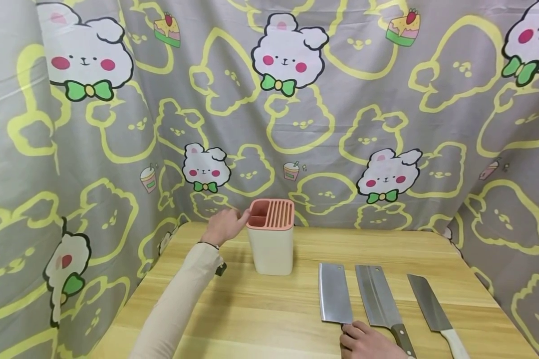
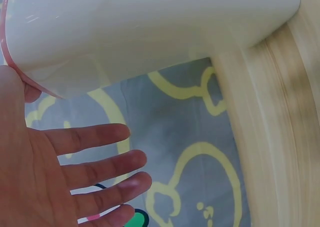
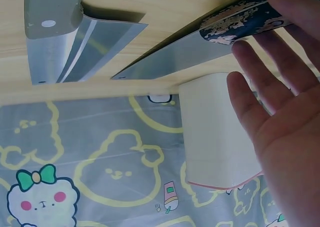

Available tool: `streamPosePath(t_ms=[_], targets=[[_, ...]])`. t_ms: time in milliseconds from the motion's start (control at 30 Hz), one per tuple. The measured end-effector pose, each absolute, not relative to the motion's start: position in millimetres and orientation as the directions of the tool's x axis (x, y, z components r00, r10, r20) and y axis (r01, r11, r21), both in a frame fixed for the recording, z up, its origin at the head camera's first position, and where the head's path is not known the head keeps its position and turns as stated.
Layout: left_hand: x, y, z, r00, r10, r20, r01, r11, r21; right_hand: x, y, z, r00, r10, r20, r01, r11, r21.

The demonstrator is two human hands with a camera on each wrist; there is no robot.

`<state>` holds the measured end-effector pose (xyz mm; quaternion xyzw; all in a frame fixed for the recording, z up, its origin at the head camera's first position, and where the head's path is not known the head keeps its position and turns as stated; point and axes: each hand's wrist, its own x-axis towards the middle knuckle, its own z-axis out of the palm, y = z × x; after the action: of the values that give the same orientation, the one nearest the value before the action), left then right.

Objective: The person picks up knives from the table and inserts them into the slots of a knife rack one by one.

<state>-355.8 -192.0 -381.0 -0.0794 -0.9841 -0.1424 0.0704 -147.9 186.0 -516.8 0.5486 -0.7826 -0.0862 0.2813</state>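
A cream knife holder (image 1: 271,252) with a pink slotted top stands upright on the table. My left hand (image 1: 224,225) is at its left edge, the thumb by the pink rim (image 2: 17,69) and the other fingers (image 2: 100,174) stretched out away from the wall. At the lower right, my right hand (image 1: 370,341) is at the handle (image 3: 240,22) of the leftmost cleaver (image 1: 334,294), which lies flat. Its thumb and fingers are on either side of that dark, patchy handle, palm away from it. How firmly they touch is unclear.
Right of that cleaver lie a brown-handled cleaver (image 1: 377,296) and a narrower knife with a white handle (image 1: 431,304). A small dark object (image 1: 221,269) shows beside the left sleeve. A patterned curtain (image 1: 305,124) surrounds the wooden table (image 1: 251,314) at the back and sides.
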Motion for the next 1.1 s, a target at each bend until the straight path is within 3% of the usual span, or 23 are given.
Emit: streamPosePath(t_ms=[700,900,1100], targets=[[-356,-193,-384,-0.987,0.116,0.114,0.145,0.944,0.296,-142,179,-505,-0.209,-0.915,0.345,-0.816,0.358,0.454],[-354,-193,-383,-0.988,0.112,0.104,0.14,0.94,0.312,-135,177,-491,-0.259,-0.938,0.231,-0.826,0.339,0.451],[-357,-193,-383,-0.992,0.103,0.071,0.12,0.941,0.317,-133,174,-479,-0.189,-0.926,0.327,-0.806,0.336,0.486]])
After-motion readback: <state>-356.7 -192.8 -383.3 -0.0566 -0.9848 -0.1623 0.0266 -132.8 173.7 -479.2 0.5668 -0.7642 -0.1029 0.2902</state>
